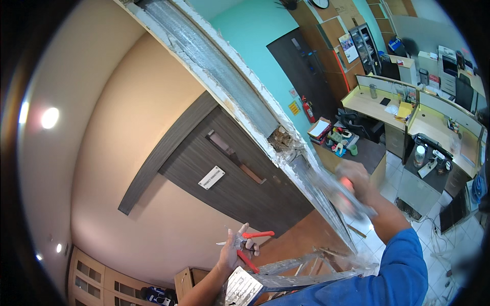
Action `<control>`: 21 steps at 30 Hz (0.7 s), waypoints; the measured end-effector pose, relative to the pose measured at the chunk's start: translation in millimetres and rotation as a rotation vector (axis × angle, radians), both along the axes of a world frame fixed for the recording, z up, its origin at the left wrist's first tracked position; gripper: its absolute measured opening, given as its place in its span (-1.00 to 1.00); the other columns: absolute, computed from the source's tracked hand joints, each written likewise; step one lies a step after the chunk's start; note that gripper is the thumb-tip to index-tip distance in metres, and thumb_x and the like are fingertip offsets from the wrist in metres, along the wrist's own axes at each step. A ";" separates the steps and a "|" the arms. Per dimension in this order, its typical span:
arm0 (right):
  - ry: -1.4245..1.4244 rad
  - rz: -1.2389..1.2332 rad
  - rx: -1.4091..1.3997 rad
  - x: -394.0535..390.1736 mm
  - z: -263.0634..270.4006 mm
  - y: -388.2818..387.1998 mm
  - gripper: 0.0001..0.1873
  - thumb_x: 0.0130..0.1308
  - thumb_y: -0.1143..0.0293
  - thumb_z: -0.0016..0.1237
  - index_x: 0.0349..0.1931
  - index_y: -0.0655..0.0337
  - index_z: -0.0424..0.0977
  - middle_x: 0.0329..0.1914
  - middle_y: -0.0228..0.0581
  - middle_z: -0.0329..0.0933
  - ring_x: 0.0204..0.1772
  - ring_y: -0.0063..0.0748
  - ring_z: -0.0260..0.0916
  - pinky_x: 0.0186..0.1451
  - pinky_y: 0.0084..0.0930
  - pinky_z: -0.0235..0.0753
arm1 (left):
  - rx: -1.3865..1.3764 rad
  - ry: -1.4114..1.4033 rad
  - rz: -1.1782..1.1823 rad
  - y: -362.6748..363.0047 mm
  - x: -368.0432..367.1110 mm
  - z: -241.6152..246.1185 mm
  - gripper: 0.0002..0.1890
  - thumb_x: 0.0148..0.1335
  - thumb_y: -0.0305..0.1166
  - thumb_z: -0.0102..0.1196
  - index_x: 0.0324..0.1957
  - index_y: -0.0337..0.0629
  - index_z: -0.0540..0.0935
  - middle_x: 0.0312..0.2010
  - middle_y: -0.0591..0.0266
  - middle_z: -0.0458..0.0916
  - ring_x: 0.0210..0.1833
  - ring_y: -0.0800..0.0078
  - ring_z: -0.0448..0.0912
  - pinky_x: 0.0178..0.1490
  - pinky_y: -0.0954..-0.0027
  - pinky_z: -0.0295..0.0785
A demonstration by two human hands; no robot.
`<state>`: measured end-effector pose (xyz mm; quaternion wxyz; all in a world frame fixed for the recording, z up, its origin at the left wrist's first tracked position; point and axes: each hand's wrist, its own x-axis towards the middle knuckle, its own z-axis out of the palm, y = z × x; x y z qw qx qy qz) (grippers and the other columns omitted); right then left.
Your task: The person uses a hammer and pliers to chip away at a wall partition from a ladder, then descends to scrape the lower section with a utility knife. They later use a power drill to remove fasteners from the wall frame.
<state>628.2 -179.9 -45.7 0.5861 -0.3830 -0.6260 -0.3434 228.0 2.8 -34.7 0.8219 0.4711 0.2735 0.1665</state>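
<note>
My left hand [229, 254] holds tin snips with red handles [260, 234], their blades apart and pointing left. Blurred by motion, my right hand [358, 179] grips a metal tool with an orange handle [347, 184]; what kind it is, I cannot tell. That tool is beside the cut-open end of a partition wall, whose broken white board edges [245, 67] flank a galvanised metal channel [214, 70]. A rough brown clump [282, 139] sits in the channel. Below the clump, more thin metal profile [329, 201] runs down the opening.
A paint-spattered stepladder [245, 288] stands close below me. Left of the partition is a dark wooden door [237, 179] with a sign. To the right are a cluttered desk [373, 153], office workstations [367, 103], a fire extinguisher [307, 109] and a tiled floor [367, 243] with debris.
</note>
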 end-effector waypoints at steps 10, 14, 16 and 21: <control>0.100 0.148 -0.090 -8.1 7.6 -19.7 -0.80 -0.04 0.42 0.27 -0.45 0.11 0.48 -0.44 -0.19 0.51 -0.37 -0.07 0.54 -0.32 -0.29 0.51 | -0.037 -0.067 -0.033 5.8 -1.6 -7.6 -0.12 0.43 0.36 -0.25 0.55 0.02 -0.03 -0.43 0.22 0.43 -0.20 0.07 0.55 -0.06 0.02 0.49; 0.144 0.050 -0.179 -13.1 4.8 -19.7 -0.81 0.02 0.50 0.17 -0.33 0.12 0.49 -0.47 -0.22 0.49 -0.41 -0.09 0.53 -0.35 -0.31 0.50 | -0.073 -0.067 0.013 3.6 -1.5 -6.8 -0.12 0.44 0.35 -0.26 0.56 0.02 -0.05 -0.43 0.22 0.42 -0.21 0.06 0.55 -0.08 0.01 0.50; 0.192 -0.177 -0.224 -16.1 2.7 -21.8 -0.82 0.07 0.47 0.19 -0.33 0.14 0.48 -0.49 -0.22 0.47 -0.44 -0.11 0.52 -0.37 -0.32 0.48 | -0.035 -0.047 -0.008 1.6 -0.9 -5.1 -0.12 0.43 0.36 -0.25 0.56 0.02 -0.04 -0.43 0.22 0.41 -0.22 0.06 0.54 -0.07 0.02 0.49; 0.143 0.079 -0.122 -22.5 3.8 -26.2 -0.76 0.15 0.38 0.26 -0.31 0.23 0.46 -0.47 -0.17 0.48 -0.48 -0.11 0.49 -0.40 -0.36 0.46 | 0.026 -0.047 -0.036 -0.6 1.6 -2.2 -0.19 0.47 0.34 -0.34 0.47 -0.10 0.13 -0.42 0.24 0.37 -0.23 0.11 0.53 -0.08 0.11 0.48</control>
